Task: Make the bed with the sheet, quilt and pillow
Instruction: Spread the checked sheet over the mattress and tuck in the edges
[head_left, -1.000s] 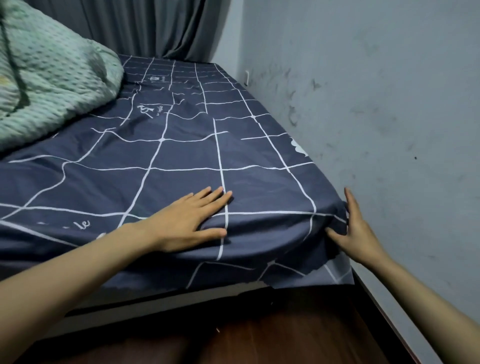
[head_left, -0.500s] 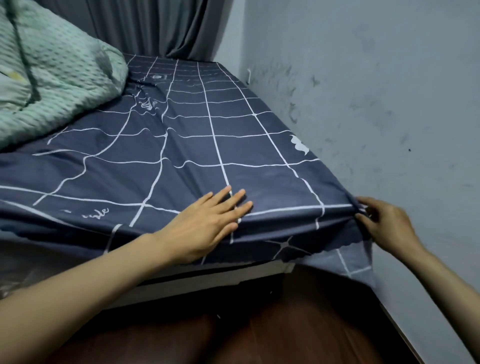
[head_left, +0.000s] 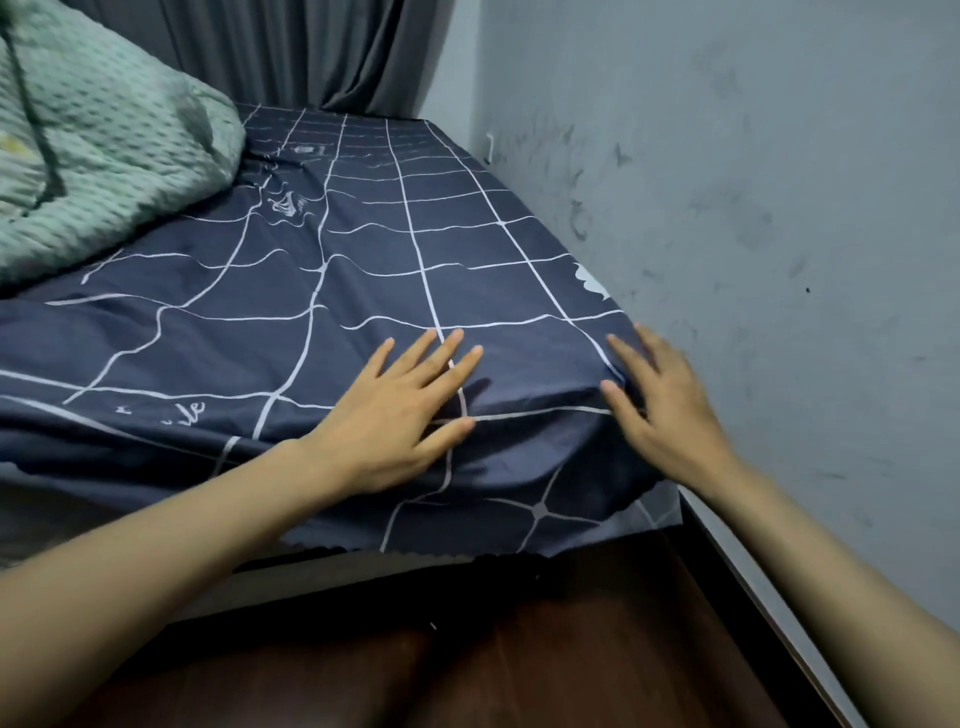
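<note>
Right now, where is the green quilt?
In the head view, the green quilt lies bunched at the upper left on the dark sheet, far from both hands.

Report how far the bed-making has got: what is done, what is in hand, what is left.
Done: the sheet is spread over the mattress, its edge hanging over the near end.
In hand: the left hand and right hand lie flat on the sheet at the near corner by the wall, apparently smoothing it; ripples remain.
Left: the quilt lies bunched at far left, not spread. No pillow is in view.

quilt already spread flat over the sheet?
No: the green quilt lies bunched at the far left, and the grid-patterned sheet is bare where both hands press it.
</note>
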